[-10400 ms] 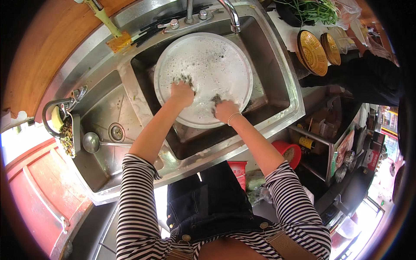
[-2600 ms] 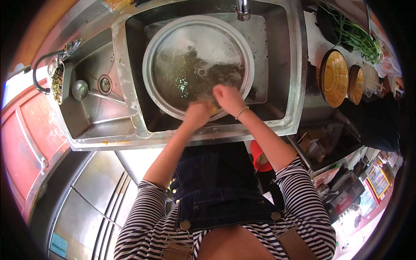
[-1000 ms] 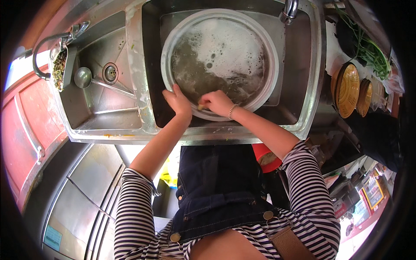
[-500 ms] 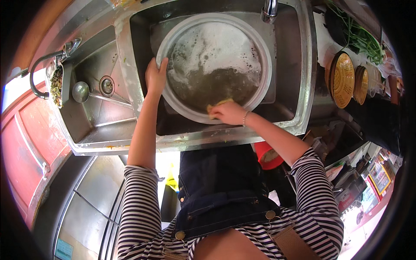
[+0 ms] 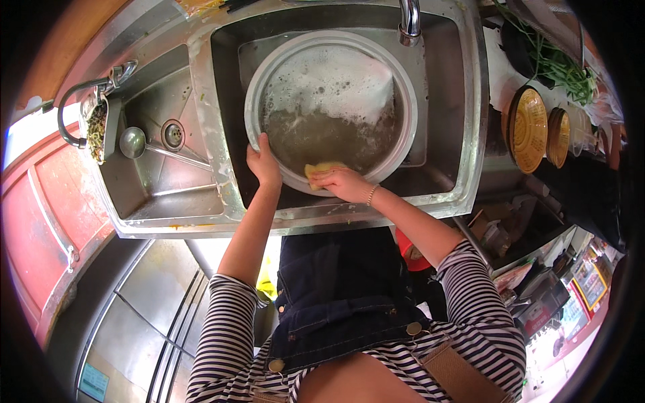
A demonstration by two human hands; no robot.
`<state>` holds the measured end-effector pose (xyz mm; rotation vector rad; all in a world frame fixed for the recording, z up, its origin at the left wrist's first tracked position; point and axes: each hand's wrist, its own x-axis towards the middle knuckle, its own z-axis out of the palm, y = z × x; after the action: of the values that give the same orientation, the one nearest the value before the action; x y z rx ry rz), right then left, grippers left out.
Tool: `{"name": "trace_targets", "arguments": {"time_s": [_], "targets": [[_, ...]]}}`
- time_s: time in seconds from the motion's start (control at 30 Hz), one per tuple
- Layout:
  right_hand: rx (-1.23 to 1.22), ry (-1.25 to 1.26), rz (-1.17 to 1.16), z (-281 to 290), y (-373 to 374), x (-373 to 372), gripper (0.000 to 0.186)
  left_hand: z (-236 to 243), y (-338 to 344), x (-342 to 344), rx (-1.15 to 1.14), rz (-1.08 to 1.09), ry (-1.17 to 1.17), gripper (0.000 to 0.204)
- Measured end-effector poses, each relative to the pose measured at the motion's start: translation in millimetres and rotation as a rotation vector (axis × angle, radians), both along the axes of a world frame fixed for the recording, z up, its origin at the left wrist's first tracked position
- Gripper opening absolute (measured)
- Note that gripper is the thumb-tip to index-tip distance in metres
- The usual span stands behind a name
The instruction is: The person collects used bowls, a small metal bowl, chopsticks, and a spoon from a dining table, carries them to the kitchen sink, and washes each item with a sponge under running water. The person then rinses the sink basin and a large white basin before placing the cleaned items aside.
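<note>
A large round metal basin [image 5: 251,101] sits in the right-hand sink, holding murky water [image 5: 322,138] with white suds [image 5: 329,80] over its far half. My left hand [image 5: 263,163] grips the basin's rim at the near left, its thumb pointing up along the inner side. My right hand [image 5: 342,183] presses a yellow sponge [image 5: 316,169] against the near inside edge of the basin. Part of the sponge is hidden under my fingers. A bracelet circles my right wrist.
A chrome faucet [image 5: 409,23] hangs over the sink's far right. In the smaller left sink lies a ladle [image 5: 133,142] beside a drain [image 5: 173,134]. Yellow plates [image 5: 529,129] and green stalks [image 5: 571,79] are on the right. A red container [image 5: 405,250] is below the sink.
My left hand has slid along the rim toward me, from the left side to the near left. My right hand and the sponge have shifted slightly left. The suds have drifted.
</note>
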<state>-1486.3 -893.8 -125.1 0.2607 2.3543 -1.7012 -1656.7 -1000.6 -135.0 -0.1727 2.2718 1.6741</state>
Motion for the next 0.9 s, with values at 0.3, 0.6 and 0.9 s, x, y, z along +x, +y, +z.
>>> {"name": "trace_targets", "arguments": {"time_s": [0.3, 0.6, 0.9], "targets": [[-0.304, -0.274, -0.061, -14, -14, -55, 0.031, 0, -1, 10, -0.224, -0.003, 0.032, 0.035], [-0.387, -0.094, -0.205, -19, -17, -81, 0.026, -1, -2, 16, -0.046, 0.007, 0.025, 0.038], [0.152, -0.398, 0.22, 9, 30, -12, 0.025, 2, -5, 20, -0.113, 0.06, -0.006, 0.048]]}}
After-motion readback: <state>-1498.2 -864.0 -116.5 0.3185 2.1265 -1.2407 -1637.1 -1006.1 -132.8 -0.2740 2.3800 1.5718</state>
